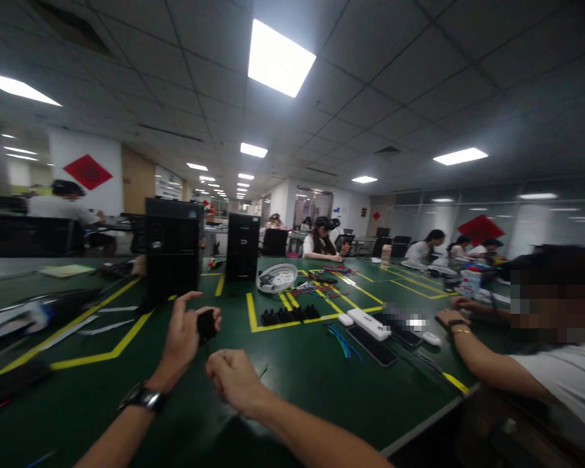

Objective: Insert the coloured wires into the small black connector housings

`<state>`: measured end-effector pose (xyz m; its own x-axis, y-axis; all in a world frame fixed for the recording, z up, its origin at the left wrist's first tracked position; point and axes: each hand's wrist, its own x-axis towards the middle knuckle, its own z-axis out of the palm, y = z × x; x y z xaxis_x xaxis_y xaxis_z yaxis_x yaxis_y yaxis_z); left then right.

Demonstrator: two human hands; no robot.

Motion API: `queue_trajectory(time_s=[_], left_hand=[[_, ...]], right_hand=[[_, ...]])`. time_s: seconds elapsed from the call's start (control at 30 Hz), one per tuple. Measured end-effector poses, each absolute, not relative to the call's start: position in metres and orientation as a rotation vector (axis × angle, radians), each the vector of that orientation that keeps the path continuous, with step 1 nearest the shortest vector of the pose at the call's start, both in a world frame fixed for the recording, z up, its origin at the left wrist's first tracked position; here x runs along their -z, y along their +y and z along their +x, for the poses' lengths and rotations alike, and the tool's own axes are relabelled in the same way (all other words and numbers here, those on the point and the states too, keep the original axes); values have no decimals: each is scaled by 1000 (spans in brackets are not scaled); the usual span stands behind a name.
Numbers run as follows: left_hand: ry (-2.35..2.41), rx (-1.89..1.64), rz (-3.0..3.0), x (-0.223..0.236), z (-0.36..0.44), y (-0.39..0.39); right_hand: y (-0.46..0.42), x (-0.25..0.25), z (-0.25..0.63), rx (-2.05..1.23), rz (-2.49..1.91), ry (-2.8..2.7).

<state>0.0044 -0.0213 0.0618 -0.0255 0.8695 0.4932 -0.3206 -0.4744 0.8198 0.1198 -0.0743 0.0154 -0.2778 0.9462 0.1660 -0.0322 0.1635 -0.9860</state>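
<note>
My left hand, with a watch on its wrist, is raised over the green table and pinches a small black part between thumb and fingers, the index finger lifted. My right hand is curled into a loose fist just below and right of it; a thin green wire shows beside its knuckles, but whether the fingers grip it is unclear. A row of similar black parts lies further back inside a yellow-taped area.
Two black computer towers stand at the back. A white dish, coloured wires, blue cable ties, a white power strip and a phone lie on the table. A person's arm rests at right.
</note>
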Motion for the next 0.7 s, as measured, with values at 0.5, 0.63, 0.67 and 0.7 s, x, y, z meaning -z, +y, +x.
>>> queue_trajectory(time_s=[0.5,0.63,0.67,0.7], left_hand=[[412,-1692,1193,-59,9,-20],[331,-1599,700,-63,16,-17],[326,-1591,600,-66,13,-14],[313,-1598,533,-68,7,-11]], right_hand=[[-79,-24,112,-1336,-878,-1469],[-71,-4,109,-1197,-886,-1557],[-71,-1,110,-1187,-902,-1586],[-72,0,110,-1187,-921,-1620]])
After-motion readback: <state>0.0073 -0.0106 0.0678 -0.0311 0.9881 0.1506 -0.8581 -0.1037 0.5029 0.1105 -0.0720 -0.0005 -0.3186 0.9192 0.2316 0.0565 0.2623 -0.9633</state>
